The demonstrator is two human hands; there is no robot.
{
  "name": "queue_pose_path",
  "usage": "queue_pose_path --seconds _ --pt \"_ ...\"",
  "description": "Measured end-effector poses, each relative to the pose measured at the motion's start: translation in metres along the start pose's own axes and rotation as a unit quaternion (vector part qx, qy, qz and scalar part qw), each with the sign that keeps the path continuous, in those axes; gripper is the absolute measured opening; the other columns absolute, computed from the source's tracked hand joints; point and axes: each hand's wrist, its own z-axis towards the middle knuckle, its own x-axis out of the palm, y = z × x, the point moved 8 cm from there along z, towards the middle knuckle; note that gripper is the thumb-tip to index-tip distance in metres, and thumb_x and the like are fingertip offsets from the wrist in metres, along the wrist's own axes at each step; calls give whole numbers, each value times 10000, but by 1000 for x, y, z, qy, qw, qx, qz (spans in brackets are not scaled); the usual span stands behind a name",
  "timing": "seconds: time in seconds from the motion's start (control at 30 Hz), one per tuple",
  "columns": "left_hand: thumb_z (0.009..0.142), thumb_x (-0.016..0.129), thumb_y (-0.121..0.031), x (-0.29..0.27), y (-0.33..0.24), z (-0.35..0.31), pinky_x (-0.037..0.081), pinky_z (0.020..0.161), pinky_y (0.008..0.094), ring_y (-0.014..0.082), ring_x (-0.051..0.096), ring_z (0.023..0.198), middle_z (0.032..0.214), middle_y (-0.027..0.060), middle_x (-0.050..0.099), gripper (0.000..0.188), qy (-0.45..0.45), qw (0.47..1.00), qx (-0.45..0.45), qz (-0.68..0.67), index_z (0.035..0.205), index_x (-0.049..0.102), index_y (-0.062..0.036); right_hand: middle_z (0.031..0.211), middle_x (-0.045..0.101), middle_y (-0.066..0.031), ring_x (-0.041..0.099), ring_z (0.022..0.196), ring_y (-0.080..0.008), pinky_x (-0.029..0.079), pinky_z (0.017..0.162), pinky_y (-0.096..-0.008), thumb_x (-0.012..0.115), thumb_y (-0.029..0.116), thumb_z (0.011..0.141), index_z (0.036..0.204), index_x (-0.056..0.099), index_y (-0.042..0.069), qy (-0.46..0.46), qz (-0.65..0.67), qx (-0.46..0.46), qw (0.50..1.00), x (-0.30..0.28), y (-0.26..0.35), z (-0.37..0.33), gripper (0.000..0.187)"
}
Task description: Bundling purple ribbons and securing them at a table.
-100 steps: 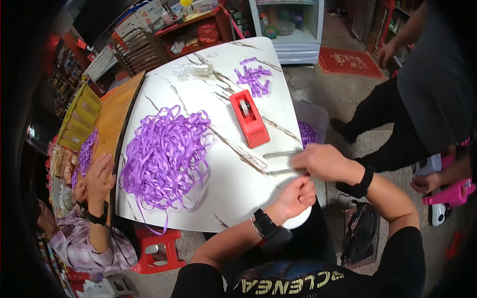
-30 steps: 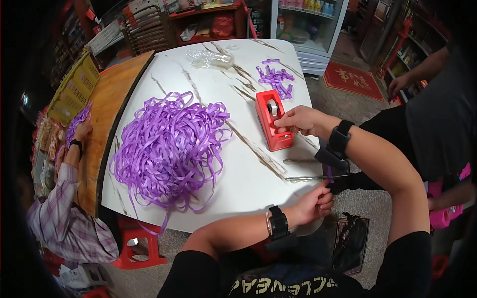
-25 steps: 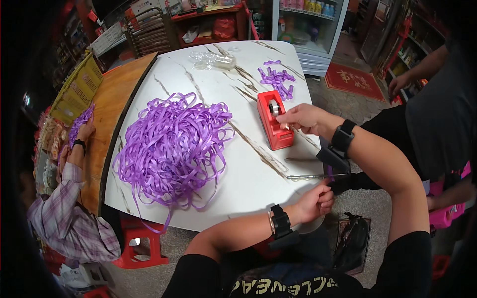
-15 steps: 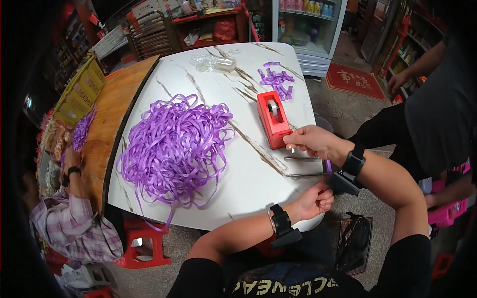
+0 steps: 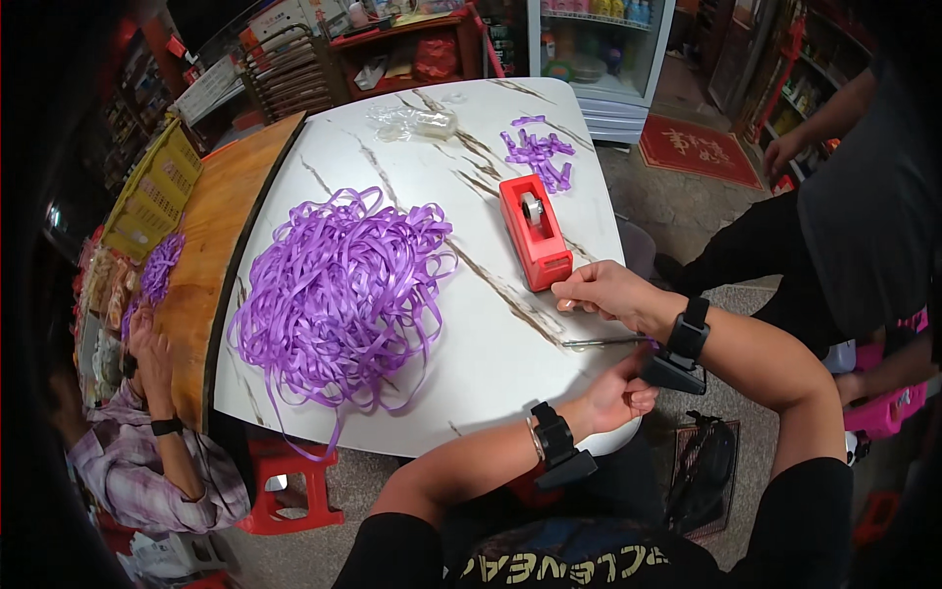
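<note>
- Tape dispenser, bright red, long and box-shaped (image 5: 544, 253), with a pale roll of tape (image 5: 531, 207) inside: on the white tabletop, just right of the middle of the frame.
- Right hand, black-banded at the wrist (image 5: 610, 294): just beside the dispenser's lower end; thumb and forefinger pinched around a small, clear, shiny scrap, by its look tape.
- Left hand (image 5: 616, 399): lower right, at the table edge, fingers curled inward; from where I stand I cannot tell whether they hold anything.
- Rod, thin and metallic (image 5: 601, 343): between dispenser and left hand, its right end hidden by the right wrist's gear.
- Ribbon, purple and satiny, one large tangled heap (image 5: 339, 294): left of the middle, a loop hanging over the near edge.
- Strips, short, purple (image 5: 538, 157): loose cluster, above the dispenser.
- Packet, clear crinkled plastic (image 5: 417, 123): top of the table.
- Table, white with brown marble veining (image 5: 491, 383): under all the above.
- Table, brown wood (image 5: 211, 255): adjoining at left, with more purple ribbon (image 5: 160, 267).
- Co-worker in plaid (image 5: 157, 461): lower left, one hand raised near that ribbon.
- Stool, red plastic (image 5: 312, 486): lower left.
</note>
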Motion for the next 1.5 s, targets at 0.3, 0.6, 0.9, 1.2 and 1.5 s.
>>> queue_pose_path --seconds 0.3,0.6,0.9,1.2,1.5 --pt "862 293 -163 -2 3 12 269 479 206 99 288 478 504 -21 242 246 150 988 -25 17 622 327 -118 550 576 0 541 556 -90 402 512 -219 591 267 762 597 610 45 -56 -171 -89 980 -23 3 28 276" --pt "840 338 -94 7 -5 3 257 470 206 90 282 485 513 -31 228 183 109 994 4 15 934 348 -251 745 591 -32 525 693 -92 419 641 -233 538 231 803 783 566 14 141 -251 -136 948 -34 38 -25 220" --pt "837 336 -81 6 -3 4 270 481 208 87 284 489 503 -38 222 395 82 996 6 26 1169 328 -296 640 561 -28 519 610 -84 421 570 -222 544 171 791 750 565 3 43 -292 -166 941 -67 53 -34 174" --pt "840 321 -96 8 -5 4 267 492 214 89 278 503 525 -32 212 571 94 995 10 40 1321 115 -325 643 562 4 501 596 -61 399 570 -210 540 213 811 764 572 21 176 -294 18 939 -85 -36 -47 200" --pt "842 317 -75 9 -5 1 256 485 210 89 263 495 513 -32 212 463 72 997 21 36 1262 247 -256 629 584 -5 526 589 -72 398 553 -216 564 238 774 741 606 29 198 -400 73 892 -86 -44 -27 215"
